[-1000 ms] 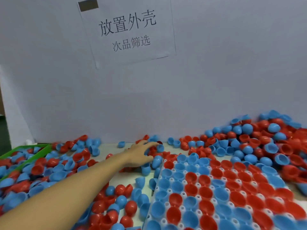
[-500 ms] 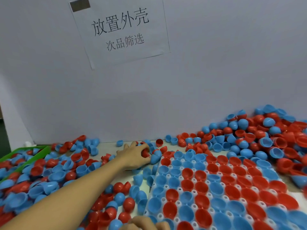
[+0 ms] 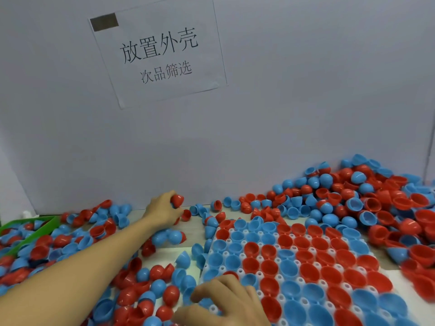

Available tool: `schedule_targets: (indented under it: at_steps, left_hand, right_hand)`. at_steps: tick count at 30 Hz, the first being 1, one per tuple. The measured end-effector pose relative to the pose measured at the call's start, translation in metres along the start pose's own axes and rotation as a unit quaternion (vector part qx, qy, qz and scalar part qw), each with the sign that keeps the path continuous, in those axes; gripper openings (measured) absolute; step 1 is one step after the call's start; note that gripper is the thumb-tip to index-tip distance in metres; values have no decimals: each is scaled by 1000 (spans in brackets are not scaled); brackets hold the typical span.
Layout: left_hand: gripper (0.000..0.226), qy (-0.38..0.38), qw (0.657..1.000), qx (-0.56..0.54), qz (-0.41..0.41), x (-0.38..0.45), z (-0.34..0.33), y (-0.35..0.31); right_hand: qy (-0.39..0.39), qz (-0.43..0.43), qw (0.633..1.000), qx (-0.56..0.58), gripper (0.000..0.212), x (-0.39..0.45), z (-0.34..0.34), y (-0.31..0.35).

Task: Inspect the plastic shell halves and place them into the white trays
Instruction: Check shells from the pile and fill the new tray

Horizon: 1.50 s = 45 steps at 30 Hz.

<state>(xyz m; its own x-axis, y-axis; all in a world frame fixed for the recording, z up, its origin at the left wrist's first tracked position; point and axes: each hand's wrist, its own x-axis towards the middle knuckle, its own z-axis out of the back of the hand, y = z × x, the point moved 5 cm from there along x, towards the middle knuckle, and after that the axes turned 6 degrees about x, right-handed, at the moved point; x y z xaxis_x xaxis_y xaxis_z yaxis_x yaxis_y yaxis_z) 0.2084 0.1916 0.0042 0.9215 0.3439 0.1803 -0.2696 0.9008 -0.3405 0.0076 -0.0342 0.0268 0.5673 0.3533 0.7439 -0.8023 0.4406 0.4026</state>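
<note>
A white tray (image 3: 279, 277) lies at the lower right, its cups filled with red and blue shell halves facing up. Far back, near the wall, my left hand (image 3: 163, 211) grips a red shell half (image 3: 177, 200) between fingertips and thumb, lifted just above the loose shells; a second red piece shows under the palm. My right hand (image 3: 226, 301) rests at the bottom of the view on the tray's near left part, fingers spread over the cups, and nothing shows in it.
Loose red and blue shells are heaped at the right (image 3: 357, 196) and spread over the left of the table (image 3: 70, 241). A green bin (image 3: 48, 223) with more shells sits at the far left. A white wall with a paper sign (image 3: 160, 55) closes the back.
My left hand has closed round a red shell half and raised it slightly off the pile. My right hand has come into view and settled on the tray's near left part.
</note>
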Motion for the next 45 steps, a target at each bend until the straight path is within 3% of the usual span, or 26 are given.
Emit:
schedule_targets:
  at_steps: [5, 7, 9, 12, 15, 19, 23, 27, 30, 33, 37, 41, 45]
  left_hand:
    - [37, 18, 986, -143, 78, -8, -6, 13]
    - [38, 4, 964, -236, 118, -12, -9, 18]
    - [35, -10, 922, -347, 169, -18, -10, 24]
    - [35, -10, 831, -507, 226, -30, -10, 25]
    - [37, -23, 758, -601, 252, -42, -7, 22]
    - [41, -13, 709, -662, 244, -69, 8, 4]
    - [34, -4, 692, -690, 212, -115, 29, -29]
    - [21, 35, 654, -730, 196, -173, 25, -66]
    - [22, 69, 621, -758, 186, -206, 13, -87]
    - [28, 92, 585, -785, 179, -220, 10, -92]
    - [33, 118, 543, -811, 183, -227, 11, -87]
    - [36, 131, 555, -798, 194, -229, 4, -87]
    - [43, 173, 546, -797, 195, -235, -2, -95]
  right_hand:
    - [89, -1, 995, -38, 19, 6, 8, -11]
    - [78, 27, 996, -43, 33, 5, 8, -13]
    - [64, 18, 997, -40, 36, 6, 9, -16]
    - [68, 6, 998, -12, 31, 5, 12, -17]
    - [81, -18, 997, 1, 29, 3, 14, -18]
    - [78, -64, 992, 73, 22, 0, 13, -27]
    - [72, -155, 974, 152, 15, -3, 16, -43]
    - [1, -233, 947, 220, 31, -2, 24, -49]
    - [0, -228, 950, 211, 38, -4, 26, -49]
    - [-13, -216, 957, 195, 27, -7, 30, -50]
    - [-67, -228, 939, 248, 11, -7, 34, -50]
    - [-123, -206, 936, 257, 20, -5, 36, -40]
    - [-75, -161, 963, 202, 28, -4, 26, -26]
